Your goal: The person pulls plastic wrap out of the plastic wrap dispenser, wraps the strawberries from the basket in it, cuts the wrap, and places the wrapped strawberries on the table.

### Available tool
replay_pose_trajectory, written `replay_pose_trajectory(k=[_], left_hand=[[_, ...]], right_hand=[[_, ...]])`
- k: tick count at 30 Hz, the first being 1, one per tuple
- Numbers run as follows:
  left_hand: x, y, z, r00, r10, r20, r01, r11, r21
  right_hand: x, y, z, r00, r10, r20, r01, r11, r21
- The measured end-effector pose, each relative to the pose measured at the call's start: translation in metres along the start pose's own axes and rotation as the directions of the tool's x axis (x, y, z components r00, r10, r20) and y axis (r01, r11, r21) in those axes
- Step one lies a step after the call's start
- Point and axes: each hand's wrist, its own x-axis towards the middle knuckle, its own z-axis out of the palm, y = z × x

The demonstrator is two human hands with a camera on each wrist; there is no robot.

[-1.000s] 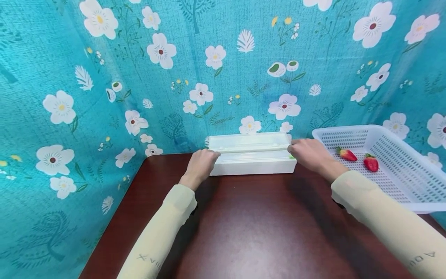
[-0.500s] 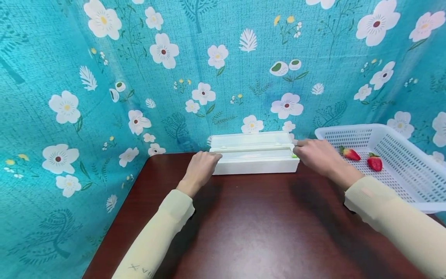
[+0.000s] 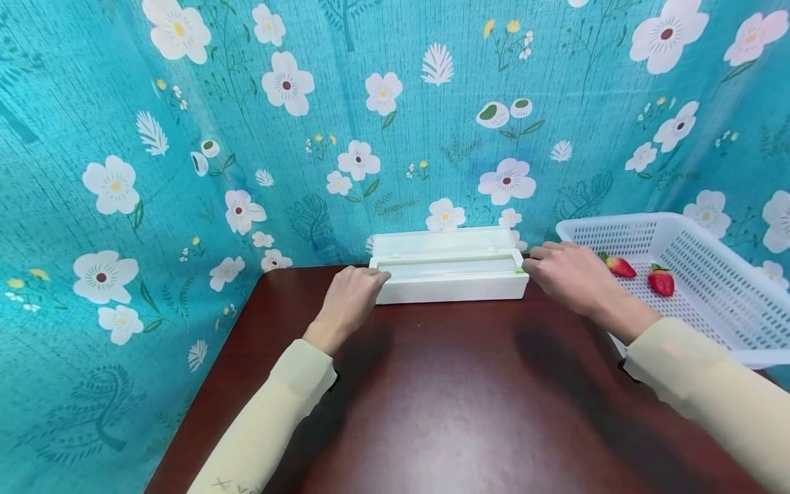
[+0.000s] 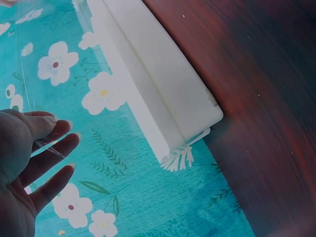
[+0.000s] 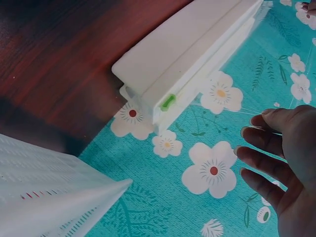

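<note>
A long white cling film dispenser (image 3: 450,289) sits at the back of the table with its lid (image 3: 444,241) raised and a green slider (image 5: 168,102) at its right end. Clear cling film (image 4: 49,148) stretches between both hands, hard to see except for its creases. My left hand (image 3: 353,298) pinches one corner of it between thumb and fingers, in front of the dispenser's left end. Off the right end, my right hand (image 3: 570,278) pinches the other corner; in the right wrist view, thin film lines run from the thumb and forefinger of this hand (image 5: 291,148) toward the dispenser.
A white perforated basket (image 3: 719,240) stands at the right, holding two strawberries (image 3: 661,280). The dark red-brown table (image 3: 444,384) spreads out in front. Behind it hangs a teal flowered cloth (image 3: 395,137).
The right hand has drifted right, away from the dispenser's end. The left hand has shifted slightly left. Between them, more of the dispenser's opening shows. Both pinches stay.
</note>
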Motion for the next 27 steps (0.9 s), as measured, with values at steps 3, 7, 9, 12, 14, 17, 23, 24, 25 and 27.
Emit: replay_pose_trajectory(k=[3, 7, 9, 12, 14, 17, 23, 24, 25, 27], left_hand=[[-0.001, 0.001, -0.005, 1.000, 0.005, -0.014, -0.005, 1.000, -0.007], [-0.003, 0.002, -0.009, 1.000, 0.012, -0.026, -0.012, 1.000, -0.021], [-0.004, 0.003, -0.011, 1.000, 0.014, -0.026, -0.015, 0.999, -0.032], [-0.006, 0.004, -0.016, 1.000, 0.011, -0.029, -0.012, 0.999, -0.048], [-0.007, 0.005, -0.019, 0.999, 0.010, -0.034, -0.012, 0.998, -0.054], [-0.008, 0.006, -0.025, 0.999, 0.010, -0.036, -0.012, 0.998, -0.055], [-0.011, 0.011, -0.036, 0.999, 0.022, -0.031, -0.023, 0.999, -0.041], [-0.012, 0.012, -0.038, 0.999, 0.024, -0.035, -0.025, 0.999, -0.040], [-0.013, 0.013, -0.040, 0.999, 0.025, -0.042, -0.027, 0.999, -0.037], [-0.015, 0.014, -0.044, 0.998, 0.027, -0.053, -0.029, 0.999, -0.035]], right_hand=[[0.000, -0.001, -0.004, 1.000, -0.018, -0.023, 0.017, 1.000, -0.010], [-0.002, -0.002, -0.009, 0.999, -0.027, -0.036, 0.026, 0.999, -0.024], [-0.004, -0.003, -0.011, 0.999, -0.029, -0.044, 0.028, 0.999, -0.027], [-0.005, -0.006, -0.015, 0.999, -0.027, -0.046, 0.026, 0.999, -0.019], [-0.005, -0.007, -0.018, 0.999, -0.021, -0.041, 0.021, 1.000, -0.013], [-0.007, -0.010, -0.022, 0.999, -0.005, -0.032, 0.005, 1.000, -0.009], [-0.013, -0.019, -0.036, 1.000, 0.022, -0.014, -0.022, 1.000, -0.013], [-0.014, -0.020, -0.038, 1.000, 0.020, -0.019, -0.020, 1.000, -0.011], [-0.015, -0.021, -0.040, 0.999, 0.017, -0.028, -0.017, 1.000, -0.009], [-0.018, -0.023, -0.045, 0.998, 0.001, -0.055, -0.002, 1.000, -0.011]])
